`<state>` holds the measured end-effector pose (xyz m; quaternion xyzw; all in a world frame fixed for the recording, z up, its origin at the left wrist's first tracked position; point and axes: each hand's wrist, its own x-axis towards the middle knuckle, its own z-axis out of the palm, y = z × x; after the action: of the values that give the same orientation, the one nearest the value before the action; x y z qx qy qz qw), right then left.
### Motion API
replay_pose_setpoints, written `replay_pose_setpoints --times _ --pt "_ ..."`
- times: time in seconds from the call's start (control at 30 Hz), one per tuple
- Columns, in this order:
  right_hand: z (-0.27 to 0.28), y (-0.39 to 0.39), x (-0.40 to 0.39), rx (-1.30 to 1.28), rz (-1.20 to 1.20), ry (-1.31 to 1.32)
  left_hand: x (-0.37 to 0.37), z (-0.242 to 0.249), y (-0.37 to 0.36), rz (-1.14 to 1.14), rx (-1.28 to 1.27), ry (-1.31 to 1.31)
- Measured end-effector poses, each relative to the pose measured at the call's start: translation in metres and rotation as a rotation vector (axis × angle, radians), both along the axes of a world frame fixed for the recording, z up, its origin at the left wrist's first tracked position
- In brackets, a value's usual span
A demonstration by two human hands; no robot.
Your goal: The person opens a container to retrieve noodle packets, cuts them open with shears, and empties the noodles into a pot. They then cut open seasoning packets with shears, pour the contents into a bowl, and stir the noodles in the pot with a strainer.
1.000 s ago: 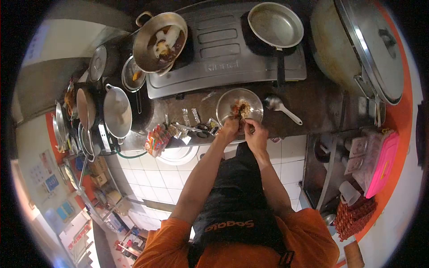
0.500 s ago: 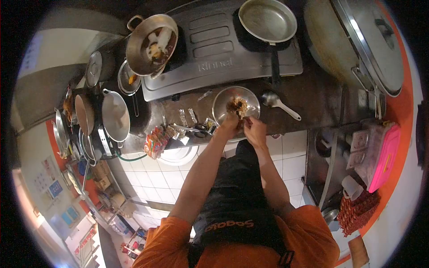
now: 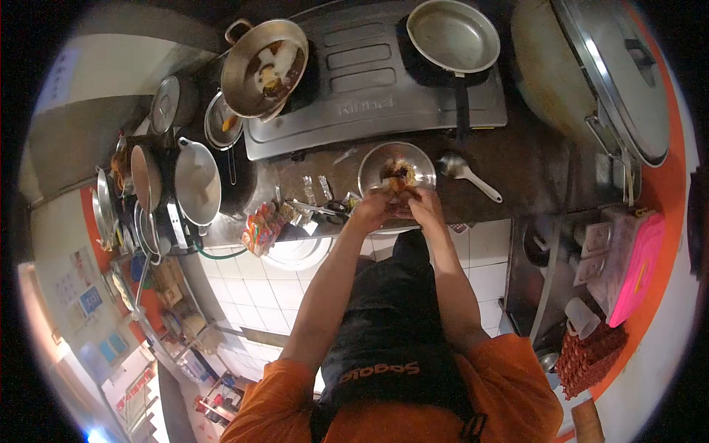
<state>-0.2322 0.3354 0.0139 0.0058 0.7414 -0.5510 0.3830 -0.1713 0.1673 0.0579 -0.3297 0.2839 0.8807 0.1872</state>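
Note:
A metal bowl (image 3: pixel 367 164) sits on the dark counter with brown and dark seasoning-like contents inside. At its near rim my left hand (image 3: pixel 373 210) and my right hand (image 3: pixel 425 207) meet, fingers closed around something small that I cannot make out. Right of the bowl lies a large spoon (image 3: pixel 473 181) with a pale handle. To the left are scissors (image 3: pixel 316 209), torn silvery sachets (image 3: pixel 308 190) and a colourful packet (image 3: pixel 260 229) at the counter edge.
Behind the bowl stands a Rinnai stove (image 3: pixel 354 111). On it are a wide two-handled pan (image 3: pixel 235 83) with dark liquid and a frying pan (image 3: pixel 453 37). A big lidded pot (image 3: pixel 546 66) is at right, a white pan (image 3: pixel 197 184) at left.
My hands have drawn together at the bowl's near rim, and the right wrist has turned. The whole scene has shifted slightly right as the camera moved.

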Motion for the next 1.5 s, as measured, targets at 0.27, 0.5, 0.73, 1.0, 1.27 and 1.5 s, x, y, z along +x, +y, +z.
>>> replay_pose_setpoints --times 0.27,0.5,0.73,1.0,1.27,1.5 --pt "0.036 -0.018 -0.005 0.231 0.096 0.197 0.005 -0.058 0.017 -0.301 -1.097 -0.194" --pt "0.048 -0.023 0.003 0.321 -0.024 0.409 -0.002 -0.012 0.022 -0.43 -1.352 -0.049" --pt "0.029 -0.03 0.018 0.472 0.032 0.471 0.006 -0.054 0.021 -0.359 -1.222 -0.018" --pt "-0.092 -0.023 0.032 -0.003 -0.161 -0.017 0.041 -0.114 -0.02 -1.356 -1.902 0.723" --pt "-0.025 -0.048 0.007 0.471 -0.076 0.284 0.004 -0.113 0.019 -0.66 -1.499 0.232" --pt "0.011 -0.053 -0.005 0.551 0.07 0.233 0.012 -0.17 0.014 -0.911 -1.664 0.258"
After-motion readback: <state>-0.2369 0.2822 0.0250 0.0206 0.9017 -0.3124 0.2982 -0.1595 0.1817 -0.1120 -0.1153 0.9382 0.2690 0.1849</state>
